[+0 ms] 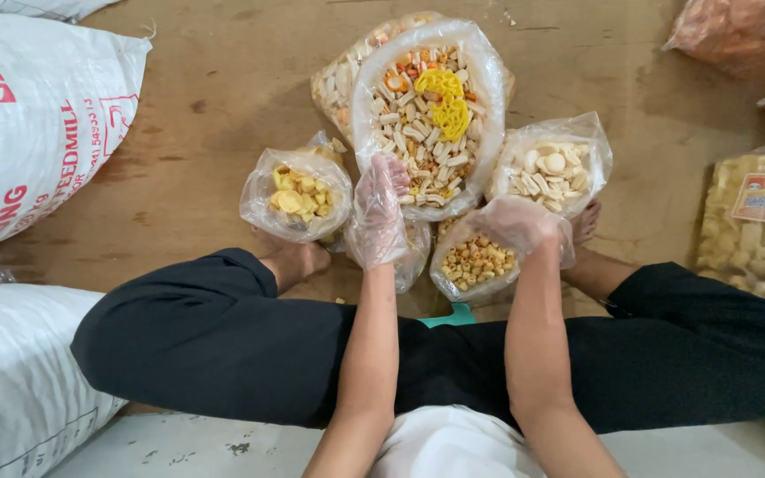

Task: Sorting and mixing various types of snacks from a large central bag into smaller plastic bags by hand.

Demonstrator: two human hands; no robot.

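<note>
White woven sacks [33,115] line the left edge of a brown floor [214,97], where a person sits with legs spread around a cluster of open clear bags of snack crackers. Leftmost is a small bag of yellow chips [297,195]. The left hand [379,212], in a loose clear plastic glove, rests on the near rim of the large mixed-cracker bag [427,115], fingers together and lightly curled; whether it pinches anything cannot be told. The gloved right hand [517,226] is bunched over the mouth of a bag of small round crackers [475,264], seemingly mid-scoop. Beyond it sits a bag of pale rounds [551,168], with packed crackers [754,221] at far right. The work appears to be portioning by hand, which calls for a careful lift without spilling.
</note>
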